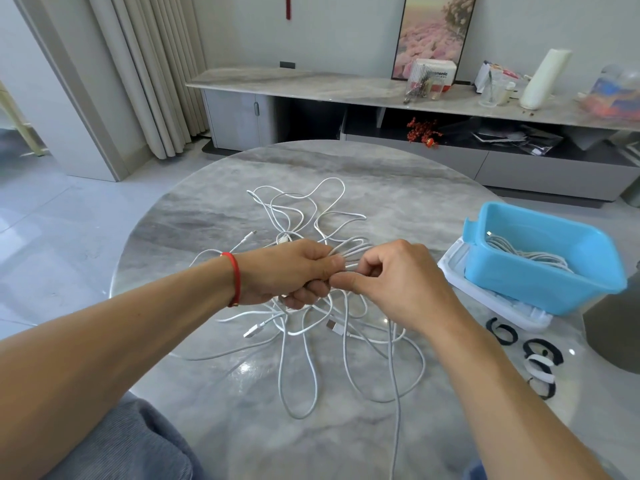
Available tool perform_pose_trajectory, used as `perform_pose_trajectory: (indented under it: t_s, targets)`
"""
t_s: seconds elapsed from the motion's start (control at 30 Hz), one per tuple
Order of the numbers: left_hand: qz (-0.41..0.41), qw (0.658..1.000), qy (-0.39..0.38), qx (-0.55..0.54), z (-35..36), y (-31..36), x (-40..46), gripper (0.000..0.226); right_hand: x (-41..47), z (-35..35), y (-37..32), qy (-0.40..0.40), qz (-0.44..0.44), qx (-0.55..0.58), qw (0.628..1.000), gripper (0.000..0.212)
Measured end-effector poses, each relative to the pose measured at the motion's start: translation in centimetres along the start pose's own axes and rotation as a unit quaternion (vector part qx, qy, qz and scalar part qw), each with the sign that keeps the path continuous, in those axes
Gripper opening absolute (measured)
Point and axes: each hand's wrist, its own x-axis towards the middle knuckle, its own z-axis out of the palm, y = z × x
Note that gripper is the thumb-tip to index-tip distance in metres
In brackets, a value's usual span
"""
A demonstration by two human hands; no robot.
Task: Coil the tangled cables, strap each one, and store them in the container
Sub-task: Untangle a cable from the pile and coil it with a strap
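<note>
We're mid-coil above the table (pixel 214 393), left hand (pixel 287 271) fisted round a bunch of cable (pixel 349 252) loops, right hand (pixel 391 282) pinching a strand beside it, tangle sprawled beneath, so next we'd guess feeding slack, then straps (pixel 540 355) and bin (pixel 540 289).

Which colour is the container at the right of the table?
Light blue container, seen in the head view.

round marble table (pixel 214 209) | long sideboard (pixel 277 83) | framed flower picture (pixel 434 32) | curtains (pixel 145 74)
</note>
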Motion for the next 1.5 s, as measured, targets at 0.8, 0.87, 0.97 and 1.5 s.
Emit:
perform_pose_trajectory:
  t_s: [0.8,0.87,0.97,1.5]
  targets:
    - [0.100,0.986,0.077,-0.112,1.2,-0.7,0.3,0.028,0.0,-1.0,0.0,0.005,0.084,0.379,0.922,0.013]
    - [0.103,0.983,0.058,-0.139,1.3,-0.4,0.3,0.028,0.1,-0.9,-0.2,0.010,0.093,0.403,0.910,0.014]
    - [0.112,0.982,0.035,-0.148,1.7,-0.3,0.5,0.029,0.1,-0.8,-0.4,0.018,0.107,0.446,0.888,0.013]
    - [0.089,0.988,0.008,-0.126,2.0,-0.3,0.2,0.024,0.2,0.0,0.3,0.135,0.047,0.244,0.959,0.013]
